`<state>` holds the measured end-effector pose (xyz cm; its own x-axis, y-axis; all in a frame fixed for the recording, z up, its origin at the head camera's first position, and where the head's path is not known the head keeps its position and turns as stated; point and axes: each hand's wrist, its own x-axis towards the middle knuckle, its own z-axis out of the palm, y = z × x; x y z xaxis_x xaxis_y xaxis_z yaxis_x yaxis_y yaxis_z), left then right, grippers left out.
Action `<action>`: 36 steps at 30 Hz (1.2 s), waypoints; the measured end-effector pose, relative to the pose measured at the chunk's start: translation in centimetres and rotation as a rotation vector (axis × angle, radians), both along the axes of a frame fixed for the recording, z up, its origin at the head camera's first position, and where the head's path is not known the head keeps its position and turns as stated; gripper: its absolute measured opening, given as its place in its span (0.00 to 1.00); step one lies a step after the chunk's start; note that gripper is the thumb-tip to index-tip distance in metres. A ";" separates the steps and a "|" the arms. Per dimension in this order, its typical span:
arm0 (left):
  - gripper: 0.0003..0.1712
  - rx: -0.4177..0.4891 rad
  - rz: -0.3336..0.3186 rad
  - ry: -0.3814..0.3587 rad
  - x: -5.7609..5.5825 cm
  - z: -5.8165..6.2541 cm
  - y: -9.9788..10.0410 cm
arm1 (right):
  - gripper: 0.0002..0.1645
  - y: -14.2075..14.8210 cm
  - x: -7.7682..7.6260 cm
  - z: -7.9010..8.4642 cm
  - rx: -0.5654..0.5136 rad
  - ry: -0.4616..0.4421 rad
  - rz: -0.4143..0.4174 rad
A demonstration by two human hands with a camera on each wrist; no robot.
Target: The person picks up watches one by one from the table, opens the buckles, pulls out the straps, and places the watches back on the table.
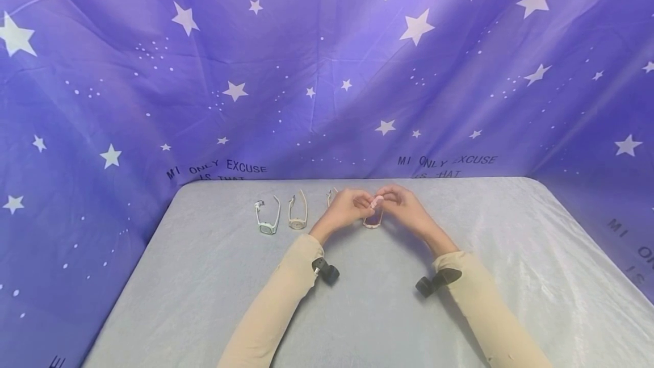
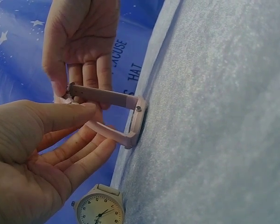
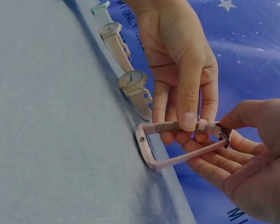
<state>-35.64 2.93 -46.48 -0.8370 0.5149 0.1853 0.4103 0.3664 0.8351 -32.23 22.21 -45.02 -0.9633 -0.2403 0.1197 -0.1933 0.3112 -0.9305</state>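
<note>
Both hands hold a pink wristwatch (image 1: 373, 225) near the table's far edge. Its case stands at the tabletop, with the two strap halves raised. My left hand (image 1: 349, 209) pinches one strap half between thumb and fingers, close to the strap loops (image 3: 204, 125). At the strap ends, my right hand (image 1: 406, 212) pinches the dark buckle (image 3: 223, 135) with thumb and forefinger. In the left wrist view the strap ends meet between the two hands, partly hidden by fingers. A beige round-dial watch (image 3: 131, 80) lies just left of the left hand, which partly covers it in the head view.
Farther left lie another beige watch (image 1: 297, 222) and a pale green watch (image 1: 266, 228), in one row. A grey cloth covers the table (image 1: 373, 311). Behind its far edge hangs a purple-blue curtain (image 1: 327, 72) with white stars. Black cameras (image 1: 327, 271) sit on both wrists.
</note>
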 end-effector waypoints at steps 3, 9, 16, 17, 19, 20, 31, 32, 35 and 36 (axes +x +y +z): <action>0.12 -0.007 -0.002 0.002 0.0 0.0 0.0 | 0.20 0.1 0.1 0.1 0.043 0.003 0.002; 0.15 -0.024 0.008 0.013 -0.1 0.0 0.0 | 0.18 0.1 0.3 0.2 0.065 0.022 0.010; 0.14 -0.009 0.013 0.048 -0.1 -0.2 0.1 | 0.17 -0.1 0.4 0.2 0.039 0.033 -0.008; 0.14 -0.007 0.014 0.052 -0.1 -0.2 0.1 | 0.18 -0.1 0.4 0.2 0.036 0.034 -0.012; 0.13 -0.006 0.016 0.054 -0.1 -0.2 0.1 | 0.18 -0.1 0.3 0.1 0.030 0.036 -0.022; 0.13 -0.005 0.018 0.052 0.0 -0.2 0.2 | 0.18 -0.2 0.3 0.1 0.026 0.036 -0.028; 0.11 -0.031 0.047 0.040 0.1 0.0 0.3 | 0.19 -0.2 0.1 0.1 -0.101 -0.029 -0.030; 0.11 -0.032 0.050 0.038 0.1 0.0 0.3 | 0.19 -0.2 0.1 0.1 -0.116 -0.040 -0.020; 0.11 -0.034 0.054 0.032 0.1 -0.1 0.3 | 0.19 -0.2 0.1 0.2 -0.145 -0.064 0.007; 0.11 -0.036 0.054 0.032 0.0 -0.1 0.3 | 0.19 -0.2 0.2 0.2 -0.139 -0.066 0.008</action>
<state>-35.59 3.25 -46.56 -0.8576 0.4759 0.1950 0.4156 0.4179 0.8079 -32.07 22.01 -44.81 -0.9684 -0.2332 0.0888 -0.1321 0.1769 -0.9753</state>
